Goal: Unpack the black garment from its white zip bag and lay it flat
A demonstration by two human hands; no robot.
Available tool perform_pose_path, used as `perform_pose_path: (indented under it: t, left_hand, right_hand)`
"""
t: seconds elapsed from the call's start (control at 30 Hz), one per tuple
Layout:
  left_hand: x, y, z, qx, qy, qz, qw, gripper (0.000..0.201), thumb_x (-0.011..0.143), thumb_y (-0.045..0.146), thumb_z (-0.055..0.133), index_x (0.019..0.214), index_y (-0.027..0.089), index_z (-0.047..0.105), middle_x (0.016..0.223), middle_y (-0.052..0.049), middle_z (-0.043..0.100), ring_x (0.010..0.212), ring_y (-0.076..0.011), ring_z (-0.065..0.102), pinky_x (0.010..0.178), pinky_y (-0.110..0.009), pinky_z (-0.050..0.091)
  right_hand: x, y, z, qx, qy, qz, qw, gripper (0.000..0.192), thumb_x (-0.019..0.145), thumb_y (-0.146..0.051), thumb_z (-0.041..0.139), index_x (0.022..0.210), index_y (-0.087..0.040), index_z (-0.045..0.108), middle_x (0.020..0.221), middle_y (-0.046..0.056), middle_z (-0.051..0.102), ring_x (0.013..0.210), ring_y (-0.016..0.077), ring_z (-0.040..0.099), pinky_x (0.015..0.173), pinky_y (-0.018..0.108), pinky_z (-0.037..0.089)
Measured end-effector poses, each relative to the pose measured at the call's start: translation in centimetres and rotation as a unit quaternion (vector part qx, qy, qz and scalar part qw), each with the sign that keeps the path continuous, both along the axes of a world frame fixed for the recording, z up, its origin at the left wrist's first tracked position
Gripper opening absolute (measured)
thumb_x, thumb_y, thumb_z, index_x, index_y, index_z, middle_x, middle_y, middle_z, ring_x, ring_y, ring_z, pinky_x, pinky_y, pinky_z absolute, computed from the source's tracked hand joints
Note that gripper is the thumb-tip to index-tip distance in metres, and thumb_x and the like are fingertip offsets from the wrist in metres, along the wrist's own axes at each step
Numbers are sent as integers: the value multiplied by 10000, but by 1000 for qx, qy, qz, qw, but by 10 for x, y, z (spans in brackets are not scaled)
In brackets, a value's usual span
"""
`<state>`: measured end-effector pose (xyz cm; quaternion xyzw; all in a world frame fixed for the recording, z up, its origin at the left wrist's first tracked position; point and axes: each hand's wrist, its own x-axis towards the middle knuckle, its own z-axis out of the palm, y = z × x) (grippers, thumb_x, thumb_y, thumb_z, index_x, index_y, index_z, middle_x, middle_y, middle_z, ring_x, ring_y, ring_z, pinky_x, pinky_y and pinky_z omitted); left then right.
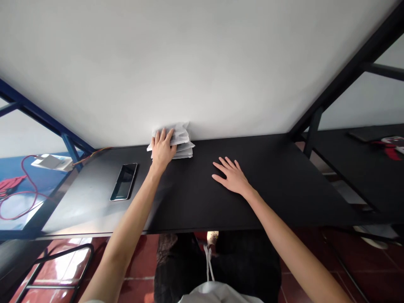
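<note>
Floor tiles (pixel 139 290) in red show nearest, below the desk edge, with the person's dark-clothed lap at the bottom of the view. Above them lies the black desk top (pixel 277 189), and both forearms reach out over it. The right hand (pixel 232 176) rests palm down on the bare surface near the middle, fingers spread flat, gripping nothing. To the left, near the left forearm but apart from it, a smartphone (pixel 124 182) lies face up with a dark screen. Farther back, the left hand (pixel 162 150) lies flat, fingers extended, on top of a stack of folded white cloths (pixel 180 143), pressing rather than grasping; whether the thumb curls under an edge cannot be told. The stack sits at the rear edge of the desk, touching the white wall (pixel 202 63). Judged from this, the cloths appear already folded and piled, the hand only steadying or aligning them. At far left, on a blue surface, sit a white adapter (pixel 50 161) and a red cable (pixel 19 189).
</note>
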<state>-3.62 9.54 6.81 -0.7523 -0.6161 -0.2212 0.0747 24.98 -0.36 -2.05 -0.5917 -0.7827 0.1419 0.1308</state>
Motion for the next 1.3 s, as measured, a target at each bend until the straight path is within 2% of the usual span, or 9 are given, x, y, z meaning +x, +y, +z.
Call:
perform_pose_path:
  t: [0.17,0.3,0.47,0.57,0.7,0.83,0.93,1.07,1.3]
  left_hand:
    - [0,-4,8,-5,-2,-6,1000,727,838,74,429,1538,242,529,1629,-95,491,1530,-356,412,1230,-651,321]
    - [10,-41,4,35,8,-46,998,789,815,30,433,1563,270,500,1669,-57,438,1554,-308,389,1281,-572,271]
    - [31,-96,-25,32,29,-132,990,813,851,40,435,1613,324,437,1637,-21,487,1513,-300,451,1258,-515,311]
    - [39,-114,-46,7,40,-167,985,789,858,45,441,1593,332,475,1596,-31,541,1441,-317,523,1208,-503,366]
    - [41,-118,-61,-25,56,-191,980,737,818,66,504,1512,298,588,1527,-73,606,1353,-346,572,1134,-516,430]
    - [40,-114,-65,-61,47,-200,977,728,758,94,564,1454,289,648,1412,-100,672,1257,-361,602,1074,-538,476]
    - [41,-112,-66,-68,31,-189,979,693,772,111,560,1434,289,663,1371,-99,688,1230,-354,606,1043,-535,491]
    - [42,-111,-65,-67,17,-185,980,646,795,137,561,1413,283,675,1354,-96,698,1224,-349,610,1034,-530,496]
    - [43,-117,-62,-50,4,-220,974,534,890,222,577,1416,267,655,1390,-84,693,1245,-326,625,1078,-507,498]
  right_hand:
    - [1,1,-1,11,10,7,1000,613,1035,-630,405,1569,-346,502,1698,42,388,1600,341,266,1273,658,217]
    - [2,1,-1,14,4,7,1000,615,1036,-618,407,1568,-325,508,1699,51,385,1601,345,261,1275,649,228]
    - [2,1,-3,29,5,9,1000,581,1032,-591,428,1548,-344,531,1682,52,416,1592,364,279,1259,675,242]
    - [2,2,-4,43,33,7,998,526,1023,-520,471,1505,-338,577,1655,59,460,1574,367,325,1242,691,260]
    - [5,2,-2,67,105,-9,992,349,992,-415,526,1236,-306,750,1477,58,656,1469,341,504,1220,658,332]
    - [8,-10,2,100,156,16,982,250,972,-352,546,983,-288,788,1150,61,802,1247,299,687,1132,531,488]
    - [5,-25,4,113,165,62,978,230,955,-305,573,1045,-292,784,1120,49,804,1151,267,725,1068,460,543]
    - [-1,-39,7,110,169,92,975,349,959,-240,547,1234,-322,747,1202,20,795,1116,230,737,1036,424,561]
    - [-3,-37,6,103,207,94,968,295,1008,-285,525,1077,-302,812,1025,43,827,946,232,772,906,399,610]
